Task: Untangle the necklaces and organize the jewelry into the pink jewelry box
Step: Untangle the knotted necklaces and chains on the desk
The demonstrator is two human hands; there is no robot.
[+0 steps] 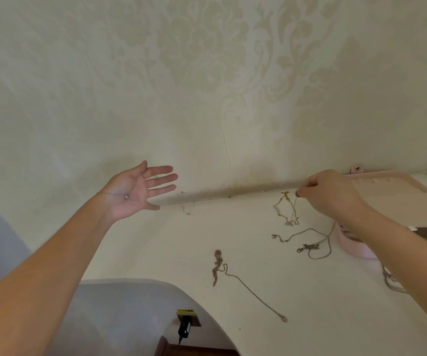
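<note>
1. While the left hand (135, 191) is held up with its palm open and fingers spread, a small pinkish bead (126, 196) rests in the middle of that palm; the head view shows nothing else in it.
2. Off to the right, the right hand (330, 194) is curled, its fingertips pinching the top of a thin gold necklace (287, 211), which hangs down from the pinch onto the desk (284, 317) just below and left of the hand.
3. Behind and under the right hand stands the pink jewelry box (353, 246), lid raised beyond the knuckles and its rounded base partly hidden by the forearm.
4. Below the right hand, near the box's base, a pale necklace (310, 242) with a small bar pendant lies in a loose loop.
5. Between the two forearms, nearer the person, a rose-coloured necklace (233, 273) lies stretched out, bunched at its far end.
6. Under the right forearm, another chain (392, 281) shows partly; its shape cannot be made out.
7. Beneath the left forearm, below the desk edge, a black plug (185, 327) sits in a wall socket.
</note>
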